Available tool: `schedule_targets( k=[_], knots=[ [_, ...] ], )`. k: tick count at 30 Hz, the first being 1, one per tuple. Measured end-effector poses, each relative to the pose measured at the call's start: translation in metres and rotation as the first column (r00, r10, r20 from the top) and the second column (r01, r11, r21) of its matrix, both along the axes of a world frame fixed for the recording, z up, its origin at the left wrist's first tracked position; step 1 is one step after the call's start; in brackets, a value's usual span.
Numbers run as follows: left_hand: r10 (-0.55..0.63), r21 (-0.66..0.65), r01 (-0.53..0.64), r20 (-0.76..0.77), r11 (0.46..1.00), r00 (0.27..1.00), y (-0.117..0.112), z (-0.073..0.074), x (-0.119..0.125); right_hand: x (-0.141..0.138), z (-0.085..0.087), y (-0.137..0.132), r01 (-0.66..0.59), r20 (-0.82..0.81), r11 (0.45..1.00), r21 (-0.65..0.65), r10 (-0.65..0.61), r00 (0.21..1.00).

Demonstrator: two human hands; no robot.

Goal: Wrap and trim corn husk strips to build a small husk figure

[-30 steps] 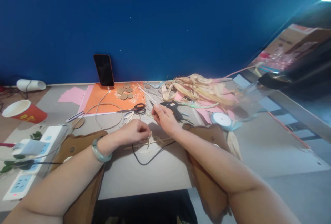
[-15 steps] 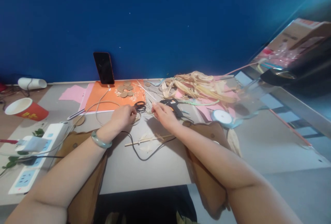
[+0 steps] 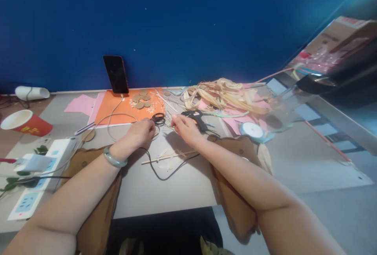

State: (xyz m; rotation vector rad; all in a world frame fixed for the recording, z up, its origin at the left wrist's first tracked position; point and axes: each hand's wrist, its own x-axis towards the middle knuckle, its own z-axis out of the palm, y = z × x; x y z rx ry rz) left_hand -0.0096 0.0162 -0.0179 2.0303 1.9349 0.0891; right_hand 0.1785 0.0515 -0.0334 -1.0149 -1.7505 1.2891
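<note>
My left hand (image 3: 141,131) lies curled on the table over the blades of the black scissors (image 3: 159,118), whose handles stick out past the knuckles. A green bangle (image 3: 113,161) is on that wrist. My right hand (image 3: 185,128) rests just right of it, fingertips pinched on a thin pale straw strip (image 3: 171,118). The black glue gun (image 3: 196,116) lies right behind the right hand. A wooden stick with straw bits (image 3: 167,157) and a black cable (image 3: 165,174) lie on the table between my forearms.
A phone (image 3: 115,73) leans on the blue wall above an orange sheet (image 3: 120,110) with brown discs (image 3: 141,101). A straw pile (image 3: 226,96) and ribbon roll (image 3: 251,130) lie right. A red cup (image 3: 22,122) and power strip (image 3: 38,176) sit left. Brown cloth (image 3: 235,168) lies under both forearms.
My left hand left the stick near the table's front and moved up to the scissors, closing over them. The right hand stayed by the glue gun, still pinching straw.
</note>
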Motion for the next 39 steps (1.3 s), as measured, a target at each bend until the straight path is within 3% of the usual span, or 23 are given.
schedule_targets(
  k=[3, 6, 10, 13, 16, 18, 23, 30, 39],
  knots=[
    [0.043, 0.023, -0.045, 0.081, 0.999, 0.996, -0.003, 0.009, 0.001, 0.001, 0.002, 0.001, 0.011, 0.037, 1.0, 0.021, -0.012, 0.999],
    [0.059, 0.026, -0.062, 0.092, 0.998, 0.994, -0.004, 0.012, 0.0, 0.002, 0.005, 0.0, -0.01, 0.181, 0.998, 0.059, -0.001, 0.983],
    [-0.011, 0.016, 0.01, 0.024, 1.0, 1.0, -0.001, 0.001, -0.003, 0.002, 0.005, -0.005, -0.141, 0.443, 0.982, 0.126, 0.071, 0.894],
    [-0.058, 0.028, 0.058, -0.001, 0.998, 0.998, 0.002, -0.01, -0.005, 0.001, 0.004, -0.011, -0.243, 0.506, 0.964, 0.107, 0.158, 0.848],
    [-0.061, 0.027, 0.061, 0.001, 0.998, 0.998, 0.003, -0.013, -0.006, 0.001, 0.006, -0.015, -0.353, 0.405, 0.932, -0.083, 0.355, 0.842],
    [-0.045, 0.026, 0.045, 0.004, 0.999, 0.999, 0.002, -0.011, -0.006, 0.001, 0.008, -0.015, -0.358, 0.294, 0.921, -0.151, 0.387, 0.874],
    [0.031, 0.037, -0.037, 0.145, 0.999, 0.989, -0.001, 0.004, -0.006, 0.0, 0.008, -0.009, -0.181, 0.15, 0.979, -0.098, 0.194, 0.969],
    [0.043, 0.079, -0.069, 0.294, 0.995, 0.955, -0.002, 0.011, -0.01, 0.0, 0.004, -0.008, -0.152, 0.153, 0.988, -0.035, 0.156, 0.976],
    [0.129, -0.024, -0.126, 0.155, 0.992, 0.979, -0.005, 0.023, -0.002, 0.0, 0.004, -0.006, -0.133, 0.165, 0.991, -0.003, 0.132, 0.978]
  ],
)
